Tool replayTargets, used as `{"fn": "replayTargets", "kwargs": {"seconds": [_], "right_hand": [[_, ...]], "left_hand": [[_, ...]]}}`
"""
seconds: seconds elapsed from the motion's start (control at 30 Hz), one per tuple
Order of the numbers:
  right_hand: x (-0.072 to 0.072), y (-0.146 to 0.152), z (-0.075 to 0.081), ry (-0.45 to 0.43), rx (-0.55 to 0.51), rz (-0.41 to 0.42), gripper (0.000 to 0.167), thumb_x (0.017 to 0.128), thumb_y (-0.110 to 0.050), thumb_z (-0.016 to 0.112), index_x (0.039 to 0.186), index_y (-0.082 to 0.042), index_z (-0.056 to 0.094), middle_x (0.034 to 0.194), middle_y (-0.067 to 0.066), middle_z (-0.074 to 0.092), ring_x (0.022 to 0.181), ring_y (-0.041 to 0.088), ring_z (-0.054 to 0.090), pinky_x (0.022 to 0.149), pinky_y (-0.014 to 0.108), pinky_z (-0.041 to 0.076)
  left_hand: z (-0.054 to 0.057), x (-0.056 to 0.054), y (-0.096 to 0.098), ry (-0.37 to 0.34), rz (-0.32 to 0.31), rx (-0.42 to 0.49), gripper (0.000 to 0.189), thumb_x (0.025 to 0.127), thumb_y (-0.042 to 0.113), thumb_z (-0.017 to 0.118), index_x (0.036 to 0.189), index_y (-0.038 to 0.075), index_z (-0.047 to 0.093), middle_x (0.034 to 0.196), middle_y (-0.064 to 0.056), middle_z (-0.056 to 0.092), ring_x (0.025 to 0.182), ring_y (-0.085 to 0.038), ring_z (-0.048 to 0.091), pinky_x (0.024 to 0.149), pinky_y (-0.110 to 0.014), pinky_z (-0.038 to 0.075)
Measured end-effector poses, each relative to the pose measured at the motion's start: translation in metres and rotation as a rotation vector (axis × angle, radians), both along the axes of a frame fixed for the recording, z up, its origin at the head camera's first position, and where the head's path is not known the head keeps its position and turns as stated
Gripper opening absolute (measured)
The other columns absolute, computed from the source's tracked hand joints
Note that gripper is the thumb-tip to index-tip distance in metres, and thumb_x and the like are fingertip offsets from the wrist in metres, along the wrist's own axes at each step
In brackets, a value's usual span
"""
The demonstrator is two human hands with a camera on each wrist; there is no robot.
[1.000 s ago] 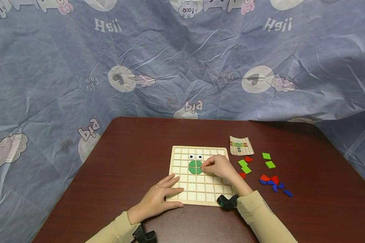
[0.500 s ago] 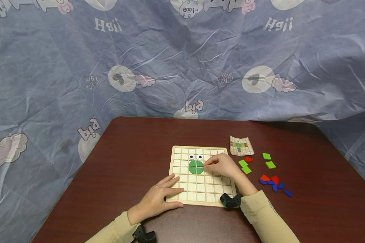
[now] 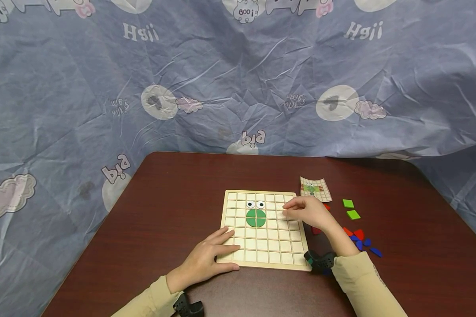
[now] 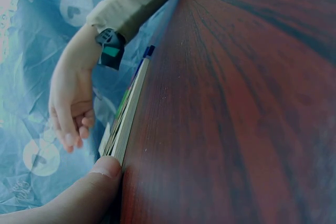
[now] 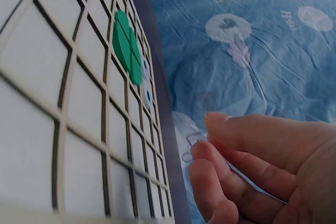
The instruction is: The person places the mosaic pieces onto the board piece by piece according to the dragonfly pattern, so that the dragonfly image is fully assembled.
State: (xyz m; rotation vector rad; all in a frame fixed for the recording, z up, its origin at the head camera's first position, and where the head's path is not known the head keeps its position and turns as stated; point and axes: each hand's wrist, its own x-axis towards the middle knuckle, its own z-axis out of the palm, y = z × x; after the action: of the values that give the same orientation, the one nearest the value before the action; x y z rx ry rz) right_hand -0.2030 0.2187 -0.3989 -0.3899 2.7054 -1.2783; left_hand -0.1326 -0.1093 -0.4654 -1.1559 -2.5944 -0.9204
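A pale wooden grid board (image 3: 262, 244) lies on the table, with my left hand (image 3: 206, 255) resting on its left front edge, fingers spread. In the left wrist view, the left thumb (image 4: 107, 167) touches the board's side. Several green quarter pieces (image 3: 251, 223) form a circle on the grid, below two round eye pieces (image 3: 250, 204). My right hand (image 3: 311, 213) hovers over the board's right side, apart from the circle. From the right wrist view, its loosely bent fingers (image 5: 210, 177) hold nothing.
A pattern card (image 3: 321, 192) lies behind the right hand. To the right are lime green squares (image 3: 353, 215), red pieces (image 3: 358, 234) and blue pieces (image 3: 376, 252), some hidden by the right arm. A patterned cloth (image 3: 222, 70) hangs behind the table (image 3: 174, 193).
My right hand has left the green circle's right side and moved right, now covering the nearer lime squares. The left hand and the board have stayed in place.
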Motion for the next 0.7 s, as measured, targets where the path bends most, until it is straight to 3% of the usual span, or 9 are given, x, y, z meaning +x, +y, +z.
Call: {"fn": "replayTargets", "kwargs": {"seconds": [0.5, 0.7], "right_hand": [[0.006, 0.067, 0.007, -0.029, 0.017, -0.128, 0.044, 0.086, -0.035, 0.069, 0.114, 0.000, 0.065, 0.100, 0.011, 0.069, 0.091, 0.021, 0.062, 0.078, 0.036, 0.050], [0.004, 0.080, 0.002, -0.045, 0.010, -0.148, 0.046, 0.087, -0.032, 0.069, 0.116, 0.003, 0.063, 0.099, 0.012, 0.069, 0.090, 0.019, 0.063, 0.078, 0.032, 0.051]], "left_hand": [[-0.001, 0.000, 0.000, 0.002, -0.004, -0.004, 0.049, 0.082, 0.051, 0.066, 0.119, 0.020, 0.067, 0.141, -0.012, 0.045, 0.135, -0.028, 0.033, 0.100, -0.045, 0.040], [-0.002, 0.000, 0.000, 0.003, -0.006, 0.000, 0.049, 0.082, 0.052, 0.065, 0.119, 0.020, 0.067, 0.141, -0.012, 0.045, 0.135, -0.028, 0.033, 0.100, -0.046, 0.040]]}}
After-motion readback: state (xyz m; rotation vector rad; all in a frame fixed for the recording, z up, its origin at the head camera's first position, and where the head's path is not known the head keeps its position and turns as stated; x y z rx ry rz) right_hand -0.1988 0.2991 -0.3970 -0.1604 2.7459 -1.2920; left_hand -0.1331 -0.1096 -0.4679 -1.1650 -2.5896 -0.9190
